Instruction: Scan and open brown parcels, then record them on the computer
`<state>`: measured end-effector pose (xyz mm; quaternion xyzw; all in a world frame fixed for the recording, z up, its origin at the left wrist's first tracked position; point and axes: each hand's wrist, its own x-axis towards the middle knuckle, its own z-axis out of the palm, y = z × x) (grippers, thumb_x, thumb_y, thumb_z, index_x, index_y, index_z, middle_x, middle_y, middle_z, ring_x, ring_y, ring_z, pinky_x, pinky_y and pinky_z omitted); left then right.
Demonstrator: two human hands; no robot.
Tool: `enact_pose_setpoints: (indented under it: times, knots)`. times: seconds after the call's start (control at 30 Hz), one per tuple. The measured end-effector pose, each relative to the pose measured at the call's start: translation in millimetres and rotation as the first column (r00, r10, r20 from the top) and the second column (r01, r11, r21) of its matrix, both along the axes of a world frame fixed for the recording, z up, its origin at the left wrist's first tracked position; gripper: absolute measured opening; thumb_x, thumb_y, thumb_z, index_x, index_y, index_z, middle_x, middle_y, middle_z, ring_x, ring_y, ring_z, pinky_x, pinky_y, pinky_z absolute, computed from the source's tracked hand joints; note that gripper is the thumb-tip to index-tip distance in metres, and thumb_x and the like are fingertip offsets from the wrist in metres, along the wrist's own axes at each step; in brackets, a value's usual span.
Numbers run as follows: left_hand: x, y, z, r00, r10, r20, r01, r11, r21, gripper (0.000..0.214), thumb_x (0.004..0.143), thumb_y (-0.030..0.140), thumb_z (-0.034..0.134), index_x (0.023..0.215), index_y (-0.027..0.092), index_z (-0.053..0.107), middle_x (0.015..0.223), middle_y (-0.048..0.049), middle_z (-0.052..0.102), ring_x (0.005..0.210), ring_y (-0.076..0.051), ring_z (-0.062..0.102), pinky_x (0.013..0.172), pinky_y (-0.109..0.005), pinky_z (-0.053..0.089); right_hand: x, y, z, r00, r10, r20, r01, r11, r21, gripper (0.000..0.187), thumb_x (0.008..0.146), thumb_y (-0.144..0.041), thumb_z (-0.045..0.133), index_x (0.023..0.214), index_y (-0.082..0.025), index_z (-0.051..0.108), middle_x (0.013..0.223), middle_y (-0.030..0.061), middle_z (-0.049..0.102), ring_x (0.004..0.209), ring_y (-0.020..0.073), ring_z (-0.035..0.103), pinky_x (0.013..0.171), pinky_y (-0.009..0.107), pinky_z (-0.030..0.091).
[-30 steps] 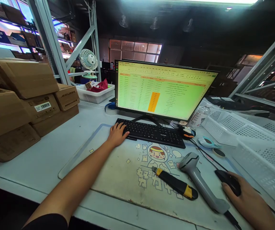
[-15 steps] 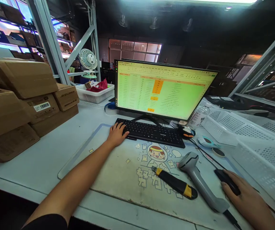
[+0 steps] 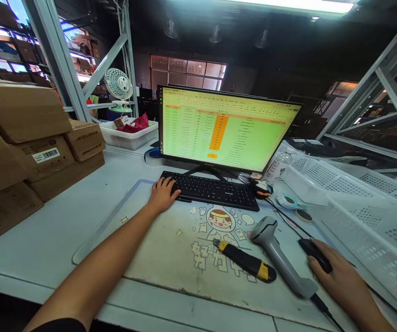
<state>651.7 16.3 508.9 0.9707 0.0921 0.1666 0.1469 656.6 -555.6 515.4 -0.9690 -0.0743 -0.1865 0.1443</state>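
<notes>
- A black keyboard (image 3: 208,190) is placed directly in front of the monitor (image 3: 226,129). Its near left corner is touched by the left hand (image 3: 162,196), whose fingers are laid loosely on the keys, slightly curled and close together, with nothing held.
- In front of the monitor and to the right, a black computer mouse (image 3: 314,255) is cupped by the right hand (image 3: 340,281), and much of it is covered by the fingers.
- A cartoon-printed desk mat (image 3: 157,249) is spread in front of the monitor. A yellow-and-black utility knife (image 3: 245,261) and a grey barcode scanner (image 3: 278,258) lie on it, apart from each other. The scanner is just beside the right hand, and its cable is cut off by the lower frame edge.
- Open desk surface (image 3: 46,240) is left between the mat and the cardboard boxes (image 3: 21,110), which are stacked left of the monitor and cut off by the left frame edge.
- Behind the boxes, left of the monitor, a white mesh basket (image 3: 115,140) is filled with a red bag (image 3: 132,123) and a small brown packet (image 3: 118,122).
- White perforated crates (image 3: 368,226) are stacked right of the monitor, and a plastic bottle (image 3: 276,165) is partly hidden behind them.
- The text on the monitor is too small to read.
</notes>
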Motion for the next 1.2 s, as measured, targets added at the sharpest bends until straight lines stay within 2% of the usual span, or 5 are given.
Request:
enact_pose_setpoints:
  times: [0.2,0.37,0.57,0.8,1.2]
  knots:
    - [-1,-1,1.9,1.0,0.003,-0.021,-0.003,1.0,-0.007,0.056,0.109,0.048,0.047,0.156,0.02,0.056,0.172,-0.0118,0.042,0.161,-0.039,0.031,0.129,-0.057,0.03,2,-7,-7.5,0.999,-0.037,0.001,0.037,0.998,0.046,0.066,0.083,-0.064,0.047,0.126,-0.017,0.064,0.121,0.0194,0.077,0.109,0.0386,0.075,0.098,0.057,0.061]
    - [-1,-1,1.6,1.0,0.011,-0.018,-0.01,1.0,0.018,0.056,0.108,0.048,0.047,0.156,0.02,0.057,0.171,-0.0114,0.044,0.16,-0.038,0.033,0.128,-0.056,0.032,6,-12,-14.7,0.993,0.044,0.106,-0.046,0.999,0.022,0.064,0.085,-0.062,0.046,0.128,-0.019,0.066,0.133,0.0173,0.075,0.126,0.037,0.071,0.113,0.057,0.055]
    - [0,1,-0.8,1.0,0.004,-0.005,-0.004,0.999,0.036,0.057,0.108,0.049,0.045,0.155,0.021,0.058,0.17,-0.0124,0.046,0.159,-0.038,0.035,0.127,-0.056,0.034,6,-14,-18.1,0.997,-0.001,0.077,-0.001,1.0,0.025,0.064,0.085,-0.061,0.049,0.128,-0.016,0.065,0.126,0.019,0.077,0.114,0.0357,0.075,0.103,0.054,0.06]
    - [1,1,-2.2,1.0,0.006,-0.009,-0.006,0.999,0.036,0.057,0.108,0.05,0.043,0.156,0.022,0.057,0.17,-0.0116,0.045,0.159,-0.038,0.035,0.127,-0.056,0.033,5,-14,-18.1,0.992,0.069,0.108,-0.069,0.998,0.001,0.058,0.09,-0.056,0.048,0.13,-0.017,0.067,0.134,0.0165,0.074,0.126,0.0337,0.07,0.115,0.057,0.053]
    - [2,2,-3.2,1.0,0.001,-0.001,-0.001,1.0,0.022,0.057,0.107,0.051,0.044,0.155,0.022,0.058,0.17,-0.0122,0.045,0.159,-0.039,0.035,0.127,-0.056,0.033,3,-13,-15.5,0.994,0.06,0.093,-0.061,0.998,0.004,0.061,0.09,-0.057,0.048,0.132,-0.017,0.067,0.137,0.0166,0.074,0.127,0.0331,0.07,0.114,0.056,0.054]
